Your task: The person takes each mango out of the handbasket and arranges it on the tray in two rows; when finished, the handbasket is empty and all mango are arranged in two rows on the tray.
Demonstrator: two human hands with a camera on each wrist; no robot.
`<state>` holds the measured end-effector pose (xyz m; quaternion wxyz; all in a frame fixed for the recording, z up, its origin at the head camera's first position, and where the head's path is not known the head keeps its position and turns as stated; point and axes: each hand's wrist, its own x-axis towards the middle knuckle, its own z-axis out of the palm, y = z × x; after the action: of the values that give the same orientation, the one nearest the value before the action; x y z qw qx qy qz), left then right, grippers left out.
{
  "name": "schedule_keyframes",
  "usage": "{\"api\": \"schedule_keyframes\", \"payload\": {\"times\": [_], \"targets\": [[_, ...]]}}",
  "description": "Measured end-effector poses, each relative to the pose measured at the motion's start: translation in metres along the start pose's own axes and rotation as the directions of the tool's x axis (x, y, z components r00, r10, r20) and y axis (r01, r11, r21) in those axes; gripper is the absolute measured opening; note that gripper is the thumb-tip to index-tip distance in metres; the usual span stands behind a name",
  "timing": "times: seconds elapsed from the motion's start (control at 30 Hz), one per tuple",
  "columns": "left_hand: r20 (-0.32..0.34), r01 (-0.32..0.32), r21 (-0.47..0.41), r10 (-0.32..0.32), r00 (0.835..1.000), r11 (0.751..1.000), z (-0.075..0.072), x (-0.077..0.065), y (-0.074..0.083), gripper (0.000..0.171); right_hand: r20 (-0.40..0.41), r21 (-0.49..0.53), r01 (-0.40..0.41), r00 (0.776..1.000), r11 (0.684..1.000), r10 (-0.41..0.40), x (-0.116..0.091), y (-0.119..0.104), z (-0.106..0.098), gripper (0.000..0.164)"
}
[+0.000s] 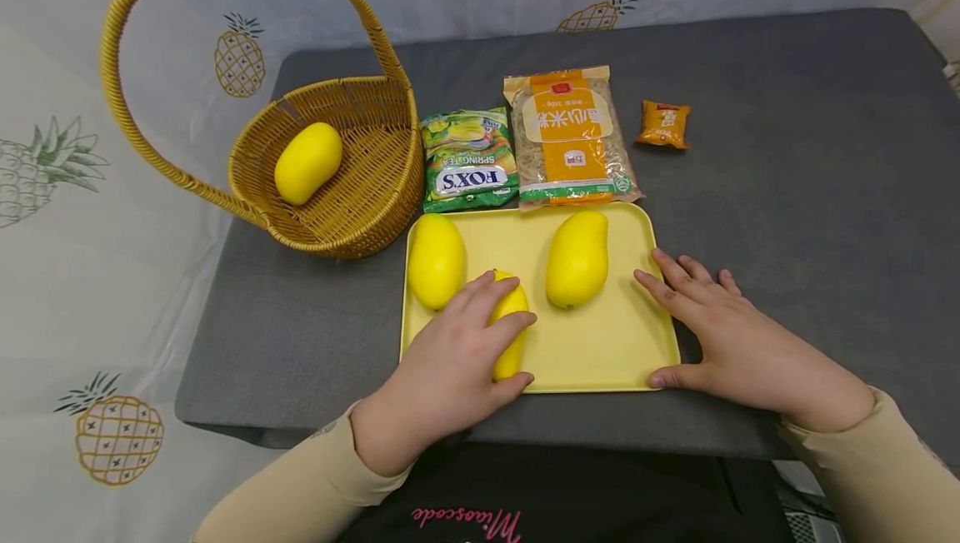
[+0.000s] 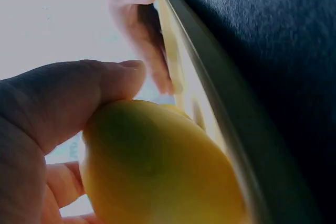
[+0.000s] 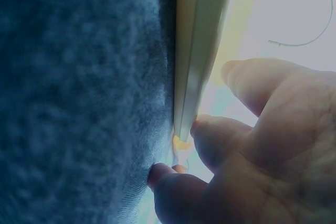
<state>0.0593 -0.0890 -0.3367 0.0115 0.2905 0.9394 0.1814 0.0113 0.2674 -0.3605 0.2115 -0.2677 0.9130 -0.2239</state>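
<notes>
Currently: left hand [image 1: 450, 360] fingers curled round mango [image 1: 512, 328] at front of yellow tray [image 1: 615, 360]. Right hand [image 1: 720, 335] flat, fingers spread, steadying tray edge on counter [image 1: 787, 193]. Grasp step in hand (judged); next calls for clean lift clear of neighbouring mangoes, toward basket [image 1: 375, 193] likely.

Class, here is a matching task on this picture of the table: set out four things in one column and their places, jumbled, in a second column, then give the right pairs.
Things
1. mango in the left hand
2. mango alone
3. green sweets bag
4. small orange packet

Places
A. inside the wicker basket
B. on the yellow tray, near its front edge
C. on the grey table, to the right of the noodle pack
D. on the table between the basket and the noodle pack

Pairs: 1-B, 2-A, 3-D, 4-C
</notes>
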Motion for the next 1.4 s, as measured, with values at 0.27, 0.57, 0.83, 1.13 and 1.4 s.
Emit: {"api": "schedule_keyframes", "payload": {"times": [0.27,0.57,0.83,1.13,1.4], "targets": [[0.004,0.036,0.115,-0.037,0.999,0.993,-0.0067,-0.0056,0.0018,0.071,0.003,0.011,-0.003,1.000,1.000,0.003,-0.0005,-0.0002,-0.0004,0.123],[-0.049,0.038,0.119,-0.032,0.998,0.992,-0.0036,-0.0035,0.0041,0.075,0.003,0.012,-0.007,1.000,1.000,0.007,-0.0012,0.0007,0.0003,0.121],[-0.107,0.026,0.135,-0.011,0.994,0.991,-0.0005,-0.0009,0.0067,0.074,-0.008,0.005,-0.001,1.000,1.000,0.001,-0.0019,0.0009,0.0011,0.120],[-0.097,0.046,0.111,-0.035,0.995,0.993,0.0001,0.0006,0.0070,0.070,-0.015,0.002,0.006,1.000,1.000,-0.006,-0.0020,0.0006,0.0014,0.116],[-0.112,0.045,0.082,-0.035,0.993,0.996,-0.0003,0.0010,0.0045,0.069,-0.014,0.007,0.007,1.000,1.000,-0.007,-0.0007,0.0018,0.0011,0.116]]}}
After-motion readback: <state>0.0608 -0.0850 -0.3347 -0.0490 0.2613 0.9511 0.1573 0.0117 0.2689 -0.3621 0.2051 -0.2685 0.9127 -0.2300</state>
